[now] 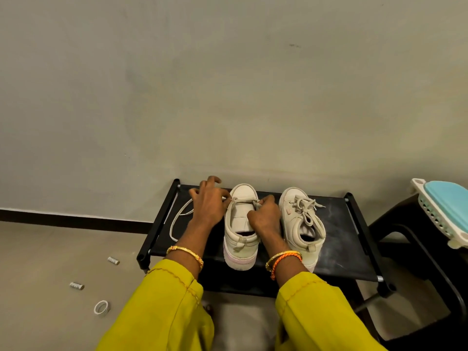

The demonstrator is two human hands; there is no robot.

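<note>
Beige flat lace (pixel 244 200) pinched between left hand (pixel 209 203), right hand (pixel 264 217); smooth rounded sneaker (pixel 240 225).

The left hand (pixel 209 203) hides where the lace (pixel 171 225) meets the shoe (pixel 240 224). The turquoise basket (pixel 445 201) is cut off at the right edge.

Both forearms reach forward; left hand (pixel 208 206) pinches with other fingers raised, right hand (pixel 264 217) curls, fingertips pinched together.
</note>
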